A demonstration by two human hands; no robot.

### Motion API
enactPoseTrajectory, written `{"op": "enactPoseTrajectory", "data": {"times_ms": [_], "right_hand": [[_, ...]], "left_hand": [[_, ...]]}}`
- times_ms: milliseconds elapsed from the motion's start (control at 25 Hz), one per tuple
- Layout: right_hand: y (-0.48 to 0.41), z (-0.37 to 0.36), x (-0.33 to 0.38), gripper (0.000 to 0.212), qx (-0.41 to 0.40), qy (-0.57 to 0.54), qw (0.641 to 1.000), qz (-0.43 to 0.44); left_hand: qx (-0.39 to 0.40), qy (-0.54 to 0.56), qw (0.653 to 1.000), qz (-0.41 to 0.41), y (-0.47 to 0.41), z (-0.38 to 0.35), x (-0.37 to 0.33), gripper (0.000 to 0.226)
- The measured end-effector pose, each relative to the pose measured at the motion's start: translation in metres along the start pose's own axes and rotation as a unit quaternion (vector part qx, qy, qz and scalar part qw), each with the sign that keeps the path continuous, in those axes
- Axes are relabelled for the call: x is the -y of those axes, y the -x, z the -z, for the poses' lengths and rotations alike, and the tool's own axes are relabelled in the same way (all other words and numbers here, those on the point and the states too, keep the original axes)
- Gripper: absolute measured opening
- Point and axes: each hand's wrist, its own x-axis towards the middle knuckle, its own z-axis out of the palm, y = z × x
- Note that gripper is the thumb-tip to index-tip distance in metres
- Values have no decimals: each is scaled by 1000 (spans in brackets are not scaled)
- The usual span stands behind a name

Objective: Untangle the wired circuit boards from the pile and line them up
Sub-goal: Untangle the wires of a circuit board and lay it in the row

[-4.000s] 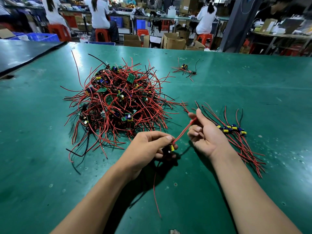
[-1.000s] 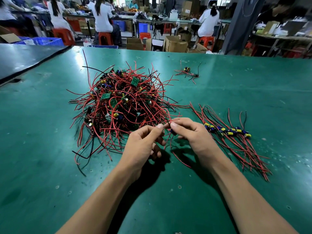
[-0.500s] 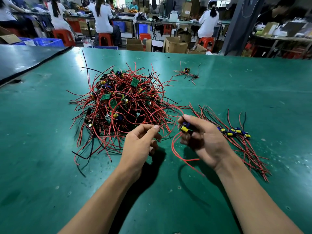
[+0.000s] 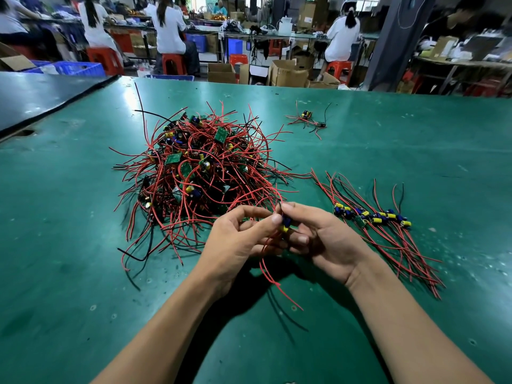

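Head view: left hand (image 4: 243, 239) and right hand (image 4: 324, 239) pinch one board (image 4: 285, 224); draw wires (image 4: 273, 278) free slowly (avoid snagging the pile (image 4: 199, 173)).

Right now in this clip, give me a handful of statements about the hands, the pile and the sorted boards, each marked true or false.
1. Both hands hold one wired circuit board between them. True.
2. The tangled pile lies right of the lined-up row. False: the pile is left of the row.
3. The left hand rests flat on the table. False: it is raised, pinching the board's wires.
4. A small separate wired cluster lies beyond the pile, toward the far edge. True.
5. The right hand is empty. False: it grips the board.
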Motion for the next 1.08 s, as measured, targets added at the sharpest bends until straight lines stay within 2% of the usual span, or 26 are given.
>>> {"op": "enactPoseTrajectory", "data": {"times_ms": [120, 240, 360, 440, 560, 720, 840, 920, 1080], "right_hand": [[0, 1, -1, 30, 3, -11, 1000, -18], [4, 1, 1, 33, 46, -33, 998, -31], [6, 1, 3, 22, 40, -23, 999, -22], [5, 2, 2, 12, 6, -19, 1000, -10], [1, 5, -2, 10, -22, -58, 998, 20], [-5, 7, -4, 18, -85, 48, 990, 99], [-6, 15, -2, 28, -113, 79, 981, 137], [-7, 17, -1, 31, -111, 80, 980, 143], [-6, 14, -3, 25, -69, 84, 987, 117]], "left_hand": [[21, -11, 1000, -4, 2, 0, 1, 37], [29, -17, 999, -3, 2, -1, 3, 29], [48, 3, 999, 16, 2, 0, 4, 20], [70, -1, 997, 33, 3, 1, 5, 24], [83, -13, 996, 39, 2, 0, 7, 21], [77, -28, 996, 22, 1, 0, 8, 21], [85, -35, 996, 17, 1, -1, 7, 14], [85, -52, 995, 11, 2, -2, 8, 4], [76, -53, 996, 13, 3, -5, 7, 12]]}}
